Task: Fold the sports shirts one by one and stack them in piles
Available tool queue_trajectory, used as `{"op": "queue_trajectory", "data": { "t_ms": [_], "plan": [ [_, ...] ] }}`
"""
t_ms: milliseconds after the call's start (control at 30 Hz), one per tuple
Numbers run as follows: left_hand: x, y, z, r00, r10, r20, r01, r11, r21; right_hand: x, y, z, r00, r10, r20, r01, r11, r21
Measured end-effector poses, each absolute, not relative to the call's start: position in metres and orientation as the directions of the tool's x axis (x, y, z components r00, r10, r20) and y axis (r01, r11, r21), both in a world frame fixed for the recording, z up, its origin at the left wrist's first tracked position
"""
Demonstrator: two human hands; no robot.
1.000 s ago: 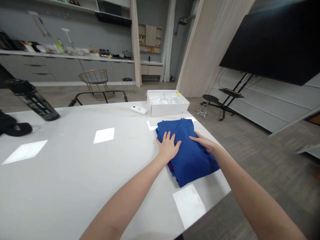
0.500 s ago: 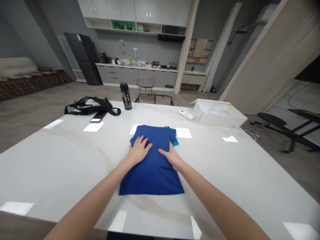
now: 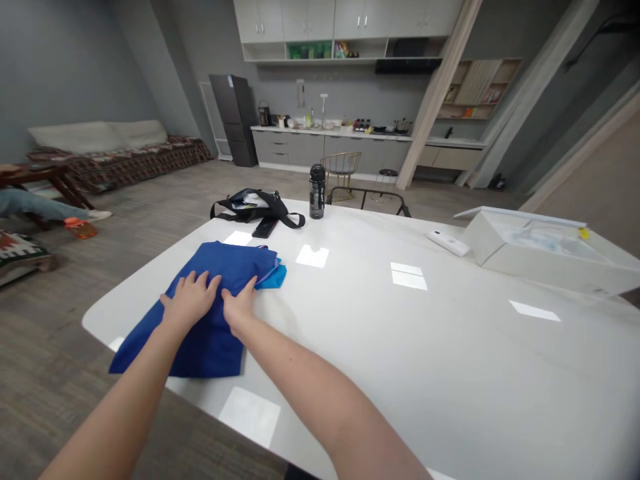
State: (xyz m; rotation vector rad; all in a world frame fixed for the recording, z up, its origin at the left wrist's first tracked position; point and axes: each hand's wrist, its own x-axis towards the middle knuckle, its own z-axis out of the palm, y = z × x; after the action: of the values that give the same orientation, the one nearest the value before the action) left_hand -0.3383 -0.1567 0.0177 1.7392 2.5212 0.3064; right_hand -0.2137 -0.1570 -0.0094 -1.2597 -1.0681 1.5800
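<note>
A folded dark blue shirt [image 3: 213, 347] lies at the left end of the white table, its near left corner sticking out past the edge. My left hand [image 3: 190, 300] rests flat on top of the shirt with its fingers spread. At the shirt's right side, my right hand [image 3: 240, 308] has its thumb on top of the cloth and its fingers along the edge, some of them hidden. A lighter blue piece of cloth [image 3: 273, 277] shows from under the shirt's far right corner.
Behind the shirt are a black bag [image 3: 250, 207], a phone [image 3: 265, 227] and a dark bottle [image 3: 317, 193]. To the right, a white remote-like object [image 3: 447, 243] lies beside an open white box [image 3: 530, 260]. A person's leg [image 3: 45, 203] shows at far left.
Both hands have moved the blue shirt leftward across the table to its left end. The camera view has turned as well, so the bag, bottle and box appear farther right.
</note>
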Motion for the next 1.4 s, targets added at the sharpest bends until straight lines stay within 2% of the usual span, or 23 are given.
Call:
{"op": "queue_trajectory", "data": {
  "t_ms": [100, 167, 267, 333, 400, 500, 567, 633, 800, 933, 1100, 1300, 1400],
  "plan": [
    [-0.344, -0.160, 0.019, -0.507, 0.855, 0.107, 0.851, 0.477, 0.221, -0.258, -0.146, -0.017, -0.227, 0.935, -0.273, -0.194, -0.318, -0.928],
    [-0.349, -0.155, 0.015, -0.491, 0.857, 0.154, 0.864, 0.457, 0.210, -0.256, -0.138, -0.023, -0.306, 0.929, -0.208, -0.158, -0.265, -0.951],
    [-0.365, -0.143, 0.006, -0.442, 0.872, 0.210, 0.894, 0.411, 0.176, -0.207, -0.127, -0.031, -0.393, 0.919, -0.040, 0.082, -0.008, -0.997],
    [-0.374, -0.135, 0.003, -0.426, 0.876, 0.227, 0.904, 0.400, 0.152, -0.154, -0.122, -0.032, -0.416, 0.907, 0.057, 0.245, 0.173, -0.954],
    [-0.378, -0.129, 0.003, -0.396, 0.879, 0.264, 0.918, 0.384, 0.100, -0.097, -0.119, -0.030, -0.449, 0.892, 0.054, 0.355, 0.233, -0.906],
    [-0.371, -0.124, 0.009, -0.323, 0.884, 0.338, 0.934, 0.356, -0.038, -0.021, -0.122, -0.028, -0.431, 0.902, 0.033, 0.384, 0.217, -0.898],
    [-0.361, -0.120, 0.015, -0.313, 0.881, 0.355, 0.927, 0.365, -0.088, 0.019, -0.129, -0.028, -0.402, 0.915, 0.019, 0.361, 0.178, -0.916],
    [-0.349, -0.111, 0.020, -0.343, 0.875, 0.342, 0.922, 0.384, -0.057, 0.049, -0.138, -0.028, -0.403, 0.915, -0.016, 0.321, 0.125, -0.939],
    [-0.315, -0.078, 0.026, -0.454, 0.871, 0.189, 0.890, 0.435, 0.133, 0.086, -0.157, -0.026, -0.436, 0.892, -0.121, 0.234, -0.018, -0.972],
    [-0.295, -0.072, 0.010, -0.589, 0.785, 0.194, 0.808, 0.568, 0.156, 0.091, -0.162, -0.026, -0.453, 0.883, -0.121, 0.201, -0.031, -0.979],
    [-0.310, -0.072, -0.008, -0.489, 0.843, 0.223, 0.871, 0.462, 0.166, 0.092, -0.164, -0.020, -0.494, 0.857, -0.147, 0.176, -0.067, -0.982],
    [-0.336, -0.053, 0.005, -0.442, 0.881, 0.172, 0.892, 0.412, 0.185, 0.101, -0.163, -0.012, -0.494, 0.857, -0.143, 0.105, -0.105, -0.989],
    [-0.330, -0.053, 0.011, -0.425, 0.880, 0.212, 0.899, 0.385, 0.207, 0.110, -0.164, -0.008, -0.479, 0.866, -0.141, 0.090, -0.112, -0.990]
  ]
}}
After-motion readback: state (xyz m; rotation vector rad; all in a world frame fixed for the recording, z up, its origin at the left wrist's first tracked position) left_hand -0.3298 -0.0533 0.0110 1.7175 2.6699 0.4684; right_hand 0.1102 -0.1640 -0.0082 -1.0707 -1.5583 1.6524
